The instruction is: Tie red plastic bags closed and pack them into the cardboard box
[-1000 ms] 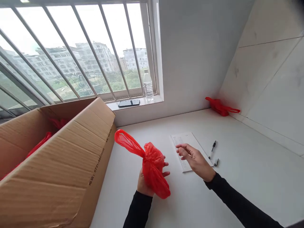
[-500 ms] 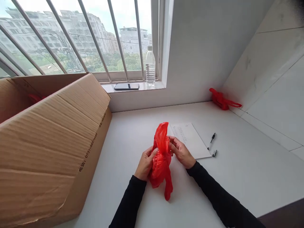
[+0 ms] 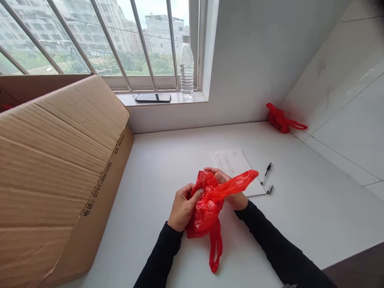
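A knotted red plastic bag (image 3: 205, 214) is held above the white tabletop, its contents hidden. My left hand (image 3: 183, 206) grips the bag's left side, thumb pressed on top near the knot. My right hand (image 3: 237, 198) is at the far right side of the bag, fingers stretched out along its back edge and partly covered by one handle. That handle (image 3: 240, 183) sticks out to the right over the hand, while the other handle loop (image 3: 216, 248) hangs toward the near edge.
A large open cardboard box (image 3: 63, 160) stands on the left. Behind my right hand lie a sheet of written paper (image 3: 240, 160), a black pen (image 3: 268, 170) and its cap (image 3: 269, 189). Another red bag (image 3: 279, 119) sits in the far corner. A phone (image 3: 153, 98) and water bottle (image 3: 187, 70) are on the windowsill.
The bag has turned in my hands; its upper handle has swung from upright to the right. My right fingers have gone from pinching the bag to stretched out. The view has tilted slightly down.
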`<state>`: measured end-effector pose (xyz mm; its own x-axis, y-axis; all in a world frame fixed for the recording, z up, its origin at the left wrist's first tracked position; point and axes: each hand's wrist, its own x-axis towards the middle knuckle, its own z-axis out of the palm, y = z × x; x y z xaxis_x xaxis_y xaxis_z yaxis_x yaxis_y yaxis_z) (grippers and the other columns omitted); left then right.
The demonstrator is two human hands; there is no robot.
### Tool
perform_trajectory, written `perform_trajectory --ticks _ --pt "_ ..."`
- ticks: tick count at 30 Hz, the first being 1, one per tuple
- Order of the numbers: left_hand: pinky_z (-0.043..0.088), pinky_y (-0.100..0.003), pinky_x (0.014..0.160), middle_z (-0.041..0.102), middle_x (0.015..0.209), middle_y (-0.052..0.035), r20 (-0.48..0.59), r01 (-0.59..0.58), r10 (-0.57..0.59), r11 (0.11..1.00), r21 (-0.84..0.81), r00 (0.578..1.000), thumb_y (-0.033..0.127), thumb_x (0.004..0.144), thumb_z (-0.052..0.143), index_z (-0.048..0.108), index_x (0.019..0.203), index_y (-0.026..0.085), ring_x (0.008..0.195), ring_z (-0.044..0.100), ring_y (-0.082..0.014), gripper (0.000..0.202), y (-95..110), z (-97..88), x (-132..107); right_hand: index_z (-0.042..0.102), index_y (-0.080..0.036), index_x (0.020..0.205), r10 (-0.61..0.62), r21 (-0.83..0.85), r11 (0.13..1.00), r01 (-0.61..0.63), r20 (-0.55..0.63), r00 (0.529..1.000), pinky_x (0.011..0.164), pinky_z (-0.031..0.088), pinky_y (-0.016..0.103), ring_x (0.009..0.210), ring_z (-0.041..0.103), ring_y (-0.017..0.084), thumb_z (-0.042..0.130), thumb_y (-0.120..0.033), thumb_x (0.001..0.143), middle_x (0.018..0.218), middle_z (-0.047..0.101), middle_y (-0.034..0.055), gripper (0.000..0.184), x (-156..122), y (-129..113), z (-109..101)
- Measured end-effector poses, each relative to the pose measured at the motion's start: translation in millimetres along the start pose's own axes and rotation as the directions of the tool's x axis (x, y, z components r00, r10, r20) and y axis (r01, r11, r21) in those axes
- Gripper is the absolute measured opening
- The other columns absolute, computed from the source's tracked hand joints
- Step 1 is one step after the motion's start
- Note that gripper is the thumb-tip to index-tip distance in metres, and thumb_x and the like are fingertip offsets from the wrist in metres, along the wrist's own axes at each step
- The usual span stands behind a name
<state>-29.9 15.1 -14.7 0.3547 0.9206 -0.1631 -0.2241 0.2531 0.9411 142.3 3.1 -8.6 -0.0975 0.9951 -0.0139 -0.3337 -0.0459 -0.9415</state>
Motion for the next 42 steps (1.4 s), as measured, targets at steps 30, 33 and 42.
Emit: perform_trajectory --ticks 30,33,42 --pt "0.054 -0.027 0.067 0.073 0.087 -0.0044 -0.14 -0.018 -0.037 0.927 -0.374 0.99 0.043 0.084 0.074 0.066 0.106 0.018 0.072 0.067 -0.0173 0.035 4 -0.7 0 0.057 -0.027 0.13 0.06 -0.007 0.998 -0.059 0.139 0.989 0.092 0.051 0.036 0.104 0.065 0.022 0.07 -0.044 0.088 0.118 0.069 0.005 0.048 -2 -5 3" --pt "0.053 -0.026 0.064 0.072 0.085 -0.0065 -0.009 0.035 -0.041 0.931 -0.362 0.999 0.044 0.086 0.07 0.068 0.101 0.015 0.07 0.066 -0.0178 0.033 7 -2.5 -4 0.068 -0.02 0.107 -0.005 -0.059 0.998 0.011 0.086 0.996 0.085 0.051 0.033 0.091 0.066 0.02 0.073 -0.041 0.086 0.102 0.073 0.0045 0.03 1 -1 1" --pt "0.054 -0.031 0.081 0.074 0.094 -0.0089 0.078 -0.005 0.019 0.984 -0.176 0.997 0.031 0.073 0.085 0.069 0.1 0.015 0.086 0.068 -0.0216 0.035 2 -3.7 -5 0.069 -0.02 0.107 0.029 0.041 0.999 -0.032 0.06 0.998 0.079 0.053 0.033 0.084 0.066 0.02 0.065 -0.047 0.092 0.097 0.074 0.0046 0.031 3 9 -4"
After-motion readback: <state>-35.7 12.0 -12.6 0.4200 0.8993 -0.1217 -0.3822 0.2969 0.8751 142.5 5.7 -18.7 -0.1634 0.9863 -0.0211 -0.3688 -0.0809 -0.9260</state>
